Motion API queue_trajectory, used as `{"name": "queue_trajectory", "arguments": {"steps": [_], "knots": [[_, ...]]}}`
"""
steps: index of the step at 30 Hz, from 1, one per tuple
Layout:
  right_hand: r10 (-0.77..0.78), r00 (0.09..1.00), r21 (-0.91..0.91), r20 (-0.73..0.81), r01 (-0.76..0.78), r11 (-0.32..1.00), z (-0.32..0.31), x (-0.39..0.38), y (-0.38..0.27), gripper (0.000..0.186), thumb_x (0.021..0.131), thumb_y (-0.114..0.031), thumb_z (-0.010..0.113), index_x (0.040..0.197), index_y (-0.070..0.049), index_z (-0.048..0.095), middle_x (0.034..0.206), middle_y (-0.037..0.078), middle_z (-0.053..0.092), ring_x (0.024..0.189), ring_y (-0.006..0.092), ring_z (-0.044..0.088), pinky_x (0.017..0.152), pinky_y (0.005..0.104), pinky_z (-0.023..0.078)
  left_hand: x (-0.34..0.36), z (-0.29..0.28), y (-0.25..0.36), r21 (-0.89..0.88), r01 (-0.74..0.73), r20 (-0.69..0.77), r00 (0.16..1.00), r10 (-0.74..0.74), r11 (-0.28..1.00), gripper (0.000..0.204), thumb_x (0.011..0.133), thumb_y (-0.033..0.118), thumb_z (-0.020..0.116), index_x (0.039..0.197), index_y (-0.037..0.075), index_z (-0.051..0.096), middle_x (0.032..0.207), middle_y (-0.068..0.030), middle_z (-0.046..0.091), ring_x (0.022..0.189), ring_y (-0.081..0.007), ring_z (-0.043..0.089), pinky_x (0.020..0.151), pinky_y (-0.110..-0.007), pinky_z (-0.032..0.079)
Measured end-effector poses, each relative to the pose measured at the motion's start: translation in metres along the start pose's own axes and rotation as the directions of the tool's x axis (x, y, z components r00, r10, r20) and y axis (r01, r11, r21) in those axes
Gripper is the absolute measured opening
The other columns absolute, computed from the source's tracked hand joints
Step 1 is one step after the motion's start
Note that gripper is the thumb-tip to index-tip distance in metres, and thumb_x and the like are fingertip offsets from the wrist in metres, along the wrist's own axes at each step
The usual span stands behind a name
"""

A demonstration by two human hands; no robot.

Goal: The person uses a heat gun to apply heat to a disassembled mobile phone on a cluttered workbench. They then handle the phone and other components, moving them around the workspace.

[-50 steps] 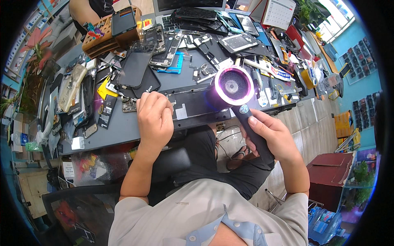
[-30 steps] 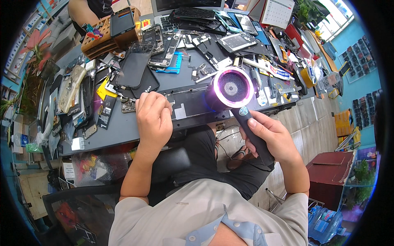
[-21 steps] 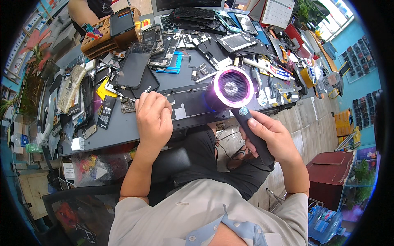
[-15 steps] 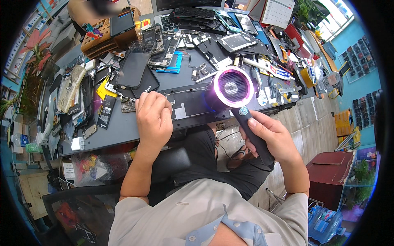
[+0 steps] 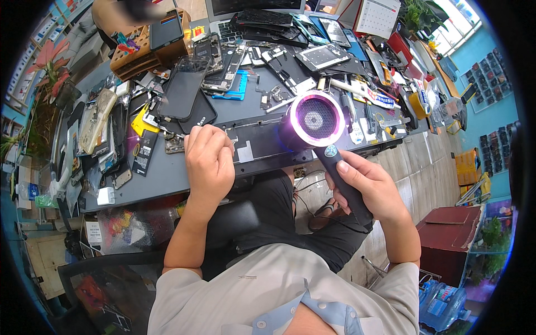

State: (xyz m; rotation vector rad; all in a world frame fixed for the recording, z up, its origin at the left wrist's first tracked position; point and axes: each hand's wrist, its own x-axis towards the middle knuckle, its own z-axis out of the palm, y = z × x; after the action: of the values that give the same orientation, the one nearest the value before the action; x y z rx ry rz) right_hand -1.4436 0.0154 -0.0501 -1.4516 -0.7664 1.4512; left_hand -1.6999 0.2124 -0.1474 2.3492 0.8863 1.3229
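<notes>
My right hand (image 5: 365, 187) is wrapped round the black handle of a hair dryer (image 5: 345, 184). Its round end, with a purple-pink rim and a dark mesh, faces up above a long dark flat panel (image 5: 262, 146) at the desk's front edge. My left hand (image 5: 209, 159) is closed at that panel's left end, its fingers curled down. Whatever those fingers grip, if anything, is hidden. Just left of them lies a small phone part (image 5: 174, 144). A dark phone-shaped slab (image 5: 187, 89) rests beyond my left hand.
Opened phones (image 5: 287, 70), a blue phone frame (image 5: 237, 86) and a white tube (image 5: 363, 92) crowd the desk (image 5: 148, 187). A wooden tool holder (image 5: 134, 58) stands at the back left, near a person's arm (image 5: 111, 25). A laptop (image 5: 223, 28) stands behind. A water jug (image 5: 441, 301) sits lower right.
</notes>
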Motion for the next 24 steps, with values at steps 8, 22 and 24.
{"name": "queue_trajectory", "arguments": {"steps": [8, 22, 24], "knots": [[0.002, 1.0, -0.025, 0.011, -0.002, 1.0, 0.002, 0.0, -0.003, 0.044, 0.121, -0.028, 0.057, 0.154, 0.0, 0.059, 0.1, 0.006, 0.067, 0.069, 0.0125, 0.064, 0.06, 0.0291, 0.054, 0.004, -0.001, 0.006, -0.021, 0.003, -0.015, 1.0, -0.003, 1.0, 0.011, 0.082, -0.003, 0.054, 0.074, 0.004, 0.056, 0.085, -0.0115, 0.061, 0.087, -0.0324, 0.057, 0.083, -0.044, 0.042], [0.038, 0.996, -0.015, 0.082, -0.037, 0.999, 0.009, 0.002, -0.009, 0.043, 0.121, -0.033, 0.058, 0.149, -0.002, 0.062, 0.102, 0.003, 0.066, 0.075, 0.0096, 0.064, 0.061, 0.0271, 0.055, 0.001, -0.001, 0.001, -0.008, -0.02, 0.004, 1.0, 0.02, 1.0, 0.01, 0.083, -0.002, 0.06, 0.076, 0.006, 0.059, 0.089, -0.0084, 0.062, 0.088, -0.0311, 0.057, 0.083, -0.045, 0.041], [0.037, 0.996, -0.007, 0.087, -0.037, 0.999, 0.01, 0.002, -0.008, 0.042, 0.12, -0.034, 0.059, 0.148, -0.002, 0.063, 0.103, 0.003, 0.067, 0.076, 0.0093, 0.064, 0.062, 0.0269, 0.055, 0.0, -0.002, 0.001, -0.009, -0.019, 0.006, 1.0, 0.019, 1.0, 0.01, 0.083, -0.002, 0.06, 0.077, 0.006, 0.059, 0.089, -0.0084, 0.062, 0.088, -0.0312, 0.057, 0.083, -0.045, 0.041]]}}
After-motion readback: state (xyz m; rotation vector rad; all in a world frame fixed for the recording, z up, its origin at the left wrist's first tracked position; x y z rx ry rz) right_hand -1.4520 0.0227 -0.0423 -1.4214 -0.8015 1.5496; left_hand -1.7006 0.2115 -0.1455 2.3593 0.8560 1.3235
